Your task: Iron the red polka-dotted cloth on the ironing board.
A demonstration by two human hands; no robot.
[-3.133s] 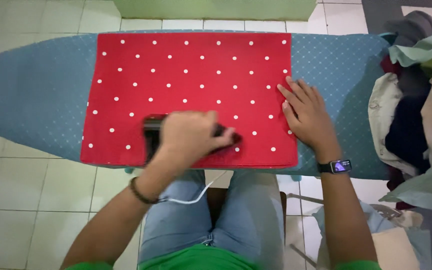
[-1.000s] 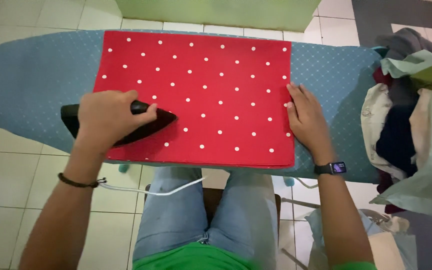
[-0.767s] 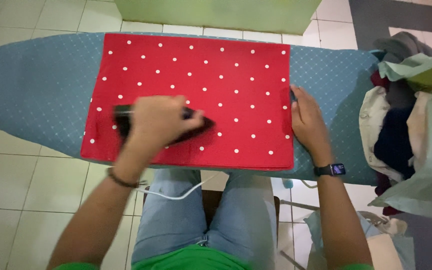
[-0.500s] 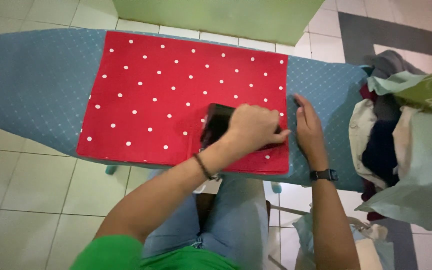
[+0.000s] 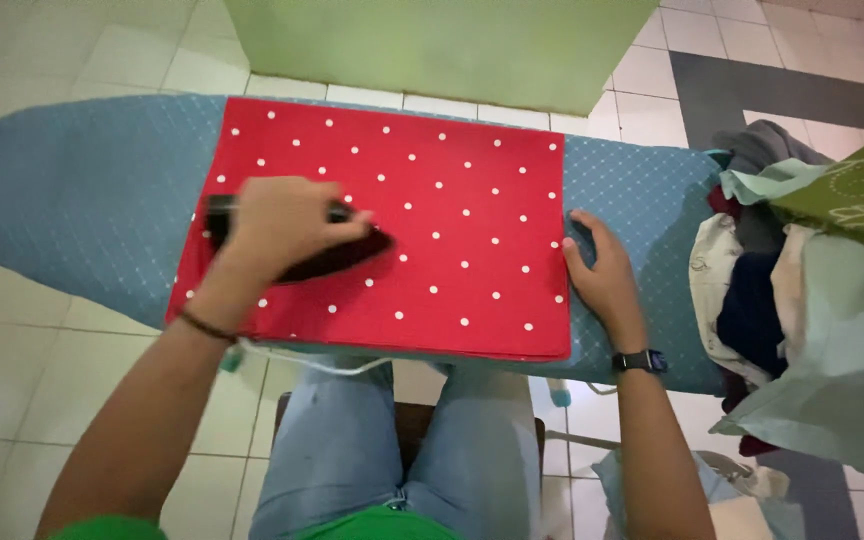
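Observation:
A red cloth with white dots [image 5: 452, 180] lies flat on a blue ironing board [image 5: 82, 210]. My left hand [image 5: 282, 225] grips the handle of a dark iron [image 5: 352, 252], which rests on the left part of the cloth with its tip pointing right. My right hand [image 5: 602, 280] lies flat on the board, fingers spread, touching the cloth's right edge. A watch sits on that wrist and a thin band on the left one.
A pile of clothes [image 5: 802, 290] in white, navy, mint and olive is heaped on the board's right end. The iron's white cord [image 5: 302, 360] hangs below the front edge. My knees in jeans [image 5: 392, 450] are under the board. Pale floor tiles surround it.
The iron has slid from the cloth's right side, near my right hand, back to the left part. My right hand stays at the cloth's right edge.

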